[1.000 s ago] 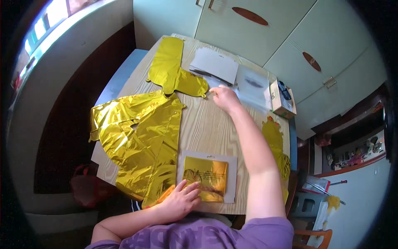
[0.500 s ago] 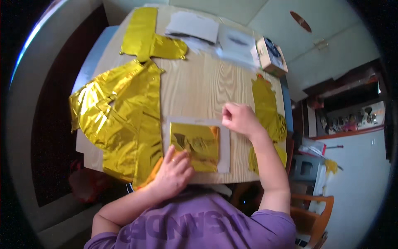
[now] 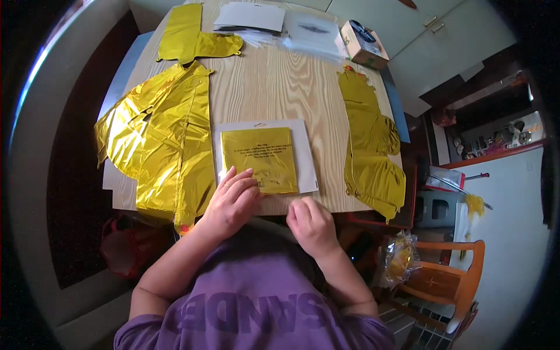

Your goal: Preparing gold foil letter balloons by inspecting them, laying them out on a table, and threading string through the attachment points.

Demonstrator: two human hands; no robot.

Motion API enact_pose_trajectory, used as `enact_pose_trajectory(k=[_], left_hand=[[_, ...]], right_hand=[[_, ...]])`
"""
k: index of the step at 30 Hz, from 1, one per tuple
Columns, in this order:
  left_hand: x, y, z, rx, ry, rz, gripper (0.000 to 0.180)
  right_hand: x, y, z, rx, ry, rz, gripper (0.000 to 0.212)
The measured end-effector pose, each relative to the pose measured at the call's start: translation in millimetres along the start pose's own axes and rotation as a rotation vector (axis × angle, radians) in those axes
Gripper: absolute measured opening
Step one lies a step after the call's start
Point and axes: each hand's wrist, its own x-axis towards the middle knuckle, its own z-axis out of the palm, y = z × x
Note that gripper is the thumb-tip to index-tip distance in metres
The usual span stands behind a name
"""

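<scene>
In front of me lies a flat, folded gold foil packet [image 3: 256, 154] with dark print, on a white card [image 3: 304, 157] that has a hang slot at its far edge. My left hand [image 3: 233, 201] is open, its fingertips resting on the packet's near left corner. By the table's near edge, just right of the packet, my right hand [image 3: 312, 224] is closed with fingers curled; anything inside it is hidden. A large uninflated gold foil balloon [image 3: 169, 140] spreads out to the left of the card. Another flat gold balloon [image 3: 370, 143] lies along the right edge.
A third gold foil balloon [image 3: 186, 35] lies at the far left. White cards [image 3: 249, 16] and clear plastic sleeves [image 3: 312, 35] are stacked at the back, beside a small box [image 3: 364, 45] with dark items. A wooden chair [image 3: 446, 268] stands right of me.
My right hand has come down and left from above the packet's right side to the table's near edge, still closed. My left hand stays on the packet's near left corner.
</scene>
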Motion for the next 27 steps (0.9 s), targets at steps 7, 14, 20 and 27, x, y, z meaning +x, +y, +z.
enact_pose_trajectory(k=[7, 14, 20, 27], left_hand=[[-5, -3, 7, -0.002, -0.040, 0.003, 0.021], [-5, -3, 4, -0.038, -0.089, -0.001, 0.020], [-2, -2, 3, -0.048, -0.129, -0.004, 0.021], [9, 7, -10, -0.104, -0.226, 0.040, 0.028]], right_hand=[[8, 20, 19, 0.103, -0.030, 0.347, 0.037], [23, 42, -26, 0.121, -0.176, 0.057, 0.058], [25, 71, -3, 0.132, -0.091, -0.142, 0.041], [-5, 62, -18, 0.104, -0.031, -0.096, 0.035]])
